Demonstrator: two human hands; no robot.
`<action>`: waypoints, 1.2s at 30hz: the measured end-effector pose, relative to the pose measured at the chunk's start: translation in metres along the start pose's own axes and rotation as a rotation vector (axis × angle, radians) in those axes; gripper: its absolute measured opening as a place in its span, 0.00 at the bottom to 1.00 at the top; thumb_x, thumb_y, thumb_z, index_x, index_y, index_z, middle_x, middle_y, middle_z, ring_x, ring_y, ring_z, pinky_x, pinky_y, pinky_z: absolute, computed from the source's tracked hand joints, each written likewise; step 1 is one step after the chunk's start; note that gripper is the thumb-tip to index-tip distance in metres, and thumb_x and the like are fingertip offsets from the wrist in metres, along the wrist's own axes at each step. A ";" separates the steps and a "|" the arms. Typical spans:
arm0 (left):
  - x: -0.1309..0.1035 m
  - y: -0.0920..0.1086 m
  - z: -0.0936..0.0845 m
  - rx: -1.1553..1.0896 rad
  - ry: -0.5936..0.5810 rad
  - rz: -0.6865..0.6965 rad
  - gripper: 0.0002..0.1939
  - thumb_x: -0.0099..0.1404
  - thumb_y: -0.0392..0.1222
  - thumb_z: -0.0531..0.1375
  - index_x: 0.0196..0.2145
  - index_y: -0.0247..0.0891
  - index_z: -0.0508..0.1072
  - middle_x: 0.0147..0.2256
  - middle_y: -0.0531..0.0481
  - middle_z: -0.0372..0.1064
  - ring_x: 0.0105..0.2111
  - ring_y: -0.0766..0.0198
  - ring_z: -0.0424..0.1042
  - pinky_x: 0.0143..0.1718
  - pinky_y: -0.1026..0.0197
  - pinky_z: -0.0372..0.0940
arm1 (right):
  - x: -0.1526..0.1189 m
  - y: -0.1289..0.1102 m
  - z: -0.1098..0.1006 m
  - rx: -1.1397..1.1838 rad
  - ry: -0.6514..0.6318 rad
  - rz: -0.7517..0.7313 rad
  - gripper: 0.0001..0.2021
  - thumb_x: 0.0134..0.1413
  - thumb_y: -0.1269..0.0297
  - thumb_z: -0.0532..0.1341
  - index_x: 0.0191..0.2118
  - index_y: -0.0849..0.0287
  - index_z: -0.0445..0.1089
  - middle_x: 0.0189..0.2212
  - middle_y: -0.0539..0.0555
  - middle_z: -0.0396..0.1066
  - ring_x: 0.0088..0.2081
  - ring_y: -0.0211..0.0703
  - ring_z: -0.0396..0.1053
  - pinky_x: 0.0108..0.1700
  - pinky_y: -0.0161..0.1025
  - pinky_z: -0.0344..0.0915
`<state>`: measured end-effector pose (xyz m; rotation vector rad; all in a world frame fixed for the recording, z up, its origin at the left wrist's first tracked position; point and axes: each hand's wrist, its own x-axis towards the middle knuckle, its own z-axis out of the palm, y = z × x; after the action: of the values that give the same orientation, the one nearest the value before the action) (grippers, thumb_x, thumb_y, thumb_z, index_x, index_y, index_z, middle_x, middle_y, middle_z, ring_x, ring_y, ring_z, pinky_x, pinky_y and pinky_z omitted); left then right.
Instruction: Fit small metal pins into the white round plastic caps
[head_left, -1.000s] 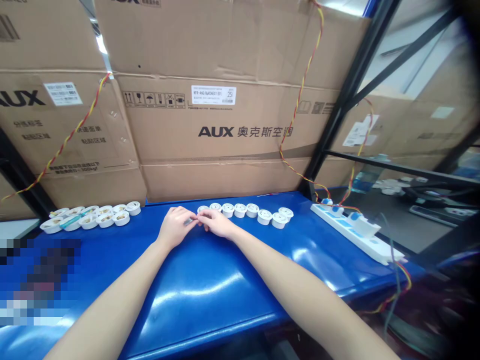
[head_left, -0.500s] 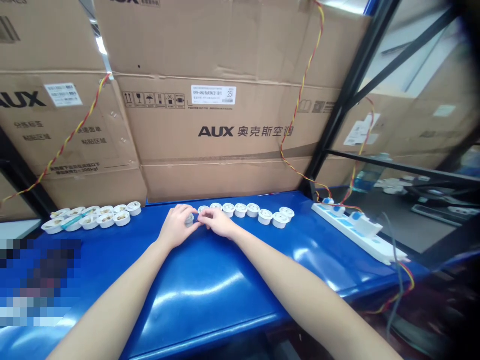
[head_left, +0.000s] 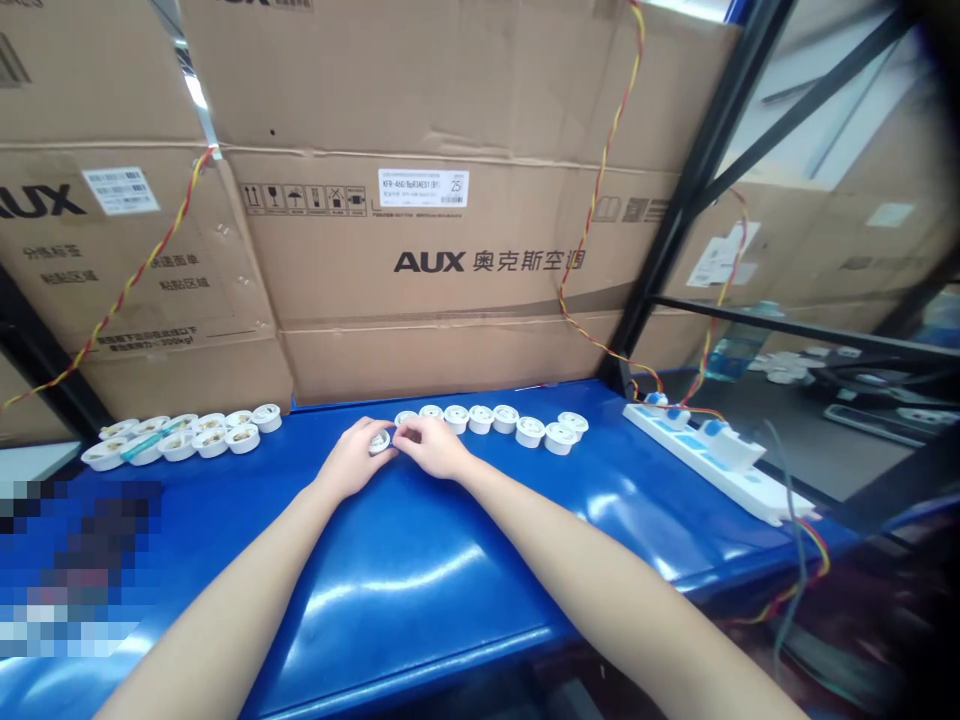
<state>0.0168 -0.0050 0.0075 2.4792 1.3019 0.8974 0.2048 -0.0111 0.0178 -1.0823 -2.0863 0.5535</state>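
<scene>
- A person's left hand holds a small, round white plastic cup in curled fingers above a glossy blue work surface.
- The right hand, its fingertips drawn into a narrow pinch, meets the left beside the cup; whether it grips a small part cannot be told.
- Behind and to the right, round white lidded-looking containers stand in an uneven row.
- At far left, white cups with brownish contents cluster beneath a slim teal tool lying across them.
- At right lies a long white power strip with blue sockets.
- Brown cardboard boxes printed "AUX" line the back, crossed by twisted red-and-yellow wires.
</scene>
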 end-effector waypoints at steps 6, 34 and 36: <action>-0.001 -0.001 0.002 0.055 -0.048 0.003 0.23 0.59 0.49 0.61 0.52 0.43 0.67 0.46 0.46 0.70 0.48 0.52 0.69 0.51 0.51 0.63 | -0.001 -0.002 -0.002 -0.023 0.006 -0.013 0.06 0.57 0.67 0.59 0.32 0.59 0.72 0.31 0.50 0.74 0.34 0.37 0.69 0.38 0.33 0.60; -0.003 0.012 -0.005 0.050 -0.018 -0.006 0.17 0.57 0.45 0.61 0.45 0.46 0.72 0.44 0.50 0.72 0.43 0.55 0.72 0.45 0.57 0.66 | -0.002 -0.005 -0.003 -0.064 0.058 -0.009 0.05 0.54 0.66 0.59 0.30 0.58 0.71 0.28 0.49 0.73 0.31 0.37 0.67 0.34 0.33 0.59; -0.003 0.011 -0.004 0.039 -0.026 -0.006 0.18 0.58 0.45 0.60 0.47 0.46 0.71 0.46 0.50 0.73 0.45 0.55 0.72 0.45 0.57 0.66 | -0.002 -0.005 -0.002 -0.064 0.065 -0.011 0.05 0.54 0.66 0.59 0.30 0.58 0.71 0.28 0.49 0.73 0.31 0.37 0.67 0.34 0.33 0.59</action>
<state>0.0203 -0.0141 0.0143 2.5064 1.3304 0.8431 0.2050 -0.0151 0.0217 -1.1105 -2.0646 0.4432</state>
